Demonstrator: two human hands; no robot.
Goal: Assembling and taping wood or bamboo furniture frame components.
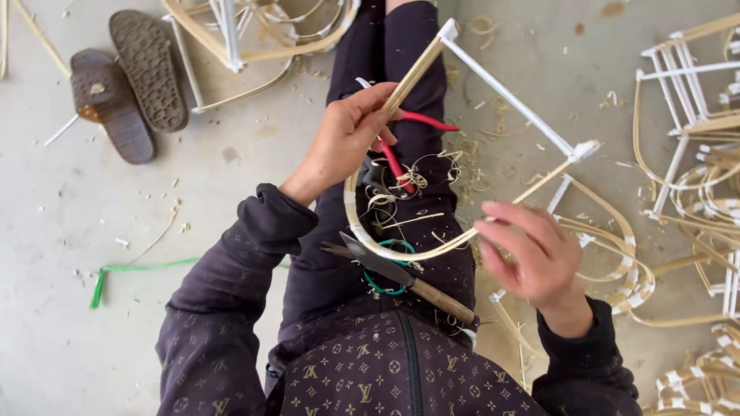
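Note:
My left hand (pixel 348 132) grips the straight upper side of a bent bamboo frame (pixel 432 250) over my lap. The frame's pale strip curves under my hands and joins a white rod (pixel 512 100) at taped corners. My right hand (pixel 528 250) pinches the curved strip near its lower right. Red-handled pliers (pixel 407 146) lie on my lap below the left hand. A knife (pixel 401 276) with a dark blade and wooden handle rests across my thighs, over a green loop of cord (pixel 389 245).
Two brown sandals (pixel 127 81) lie sole-up at the upper left. Finished bamboo frames (pixel 694 139) are heaped on the right, and another frame (pixel 247 38) sits at the top. Shavings litter the concrete floor. A green strap (pixel 131 271) lies left.

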